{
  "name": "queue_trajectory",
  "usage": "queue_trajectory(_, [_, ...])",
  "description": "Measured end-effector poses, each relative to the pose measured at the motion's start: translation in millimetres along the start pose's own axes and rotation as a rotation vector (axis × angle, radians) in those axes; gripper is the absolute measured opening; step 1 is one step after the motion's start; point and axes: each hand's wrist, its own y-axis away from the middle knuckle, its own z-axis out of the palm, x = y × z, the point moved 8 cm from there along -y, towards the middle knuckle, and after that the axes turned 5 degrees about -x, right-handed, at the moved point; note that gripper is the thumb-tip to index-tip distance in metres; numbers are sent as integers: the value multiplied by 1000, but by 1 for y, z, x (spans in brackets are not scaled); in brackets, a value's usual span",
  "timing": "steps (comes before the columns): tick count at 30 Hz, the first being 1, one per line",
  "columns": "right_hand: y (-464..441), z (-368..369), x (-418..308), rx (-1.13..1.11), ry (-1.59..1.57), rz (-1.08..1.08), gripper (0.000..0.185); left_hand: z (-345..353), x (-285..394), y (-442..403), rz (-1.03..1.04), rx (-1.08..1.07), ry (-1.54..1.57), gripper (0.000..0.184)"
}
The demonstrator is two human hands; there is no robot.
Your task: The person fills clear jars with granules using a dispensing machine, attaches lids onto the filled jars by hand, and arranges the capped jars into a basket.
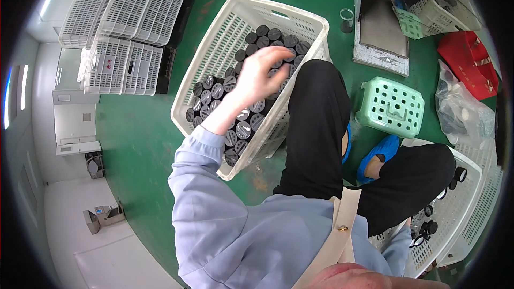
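My left hand (pixel 263 75) is over a white slatted plastic crate (pixel 191 80), its fingers loosely bent with the thumb apart. Motion smears it a little, and no object shows in its grasp. Below it, black round caps (pixel 243 129) stand packed side by side in rows, several with cut-out marks on top. My right arm (pixel 397 250) reaches down to a second white crate (pixel 465 203). Only a sliver of skin shows there; my thigh hides the fingers. Loose black round pieces (pixel 428 228), some with white insides, lie scattered in that crate.
A green plastic stool (pixel 391 108) stands before my feet. Beyond it are a metal platform (pixel 381 63), a glass beaker (pixel 347 23), a red bag (pixel 467 64) and a clear plastic bag (pixel 461 108). White crates (pixel 126 64) are stacked at the far left.
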Motion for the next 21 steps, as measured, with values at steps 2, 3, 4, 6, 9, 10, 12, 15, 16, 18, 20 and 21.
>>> queue_trajectory(2, [6, 4, -12, -16, 61, 17, 39, 18, 32, -12, 70, -33, 91, 25])
queue_trajectory(3, [8, 5, -19, -23, 83, 24, 39, 28, 45, -17, 111, -46, 106, 24])
queue_trajectory(4, [11, 6, -22, -27, 102, 27, 38, 38, 58, -21, 152, -60, 121, 24])
queue_trajectory(6, [15, 8, -30, -39, 138, 39, 38, 56, 79, -28, 207, -80, 169, 21])
queue_trajectory(9, [18, 7, -35, -50, 177, 51, 38, 85, 103, -33, 247, -133, 220, 20])
queue_trajectory(10, [20, 6, -36, -52, 187, 55, 38, 96, 108, -34, 261, -152, 228, 20])
queue_trajectory(12, [23, 3, -37, -54, 202, 61, 37, 111, 121, -39, 309, -139, 250, 19])
queue_trajectory(15, [29, -3, -39, -56, 230, 70, 37, 130, 145, -47, 409, -133, 305, 18])
queue_trajectory(16, [31, -10, -37, -48, 231, 73, 37, 137, 153, -49, 449, -123, 321, 17])
queue_trajectory(18, [36, -22, -32, -37, 232, 84, 37, 149, 166, -54, 477, -142, 377, 16])
queue_trajectory(20, [40, -54, -13, 24, 183, 113, 36, 156, 180, -60, 511, -142, 451, 16])
queue_trajectory(21, [40, -77, -2, 76, 124, 138, 36, 158, 186, -63, 530, -141, 488, 15])
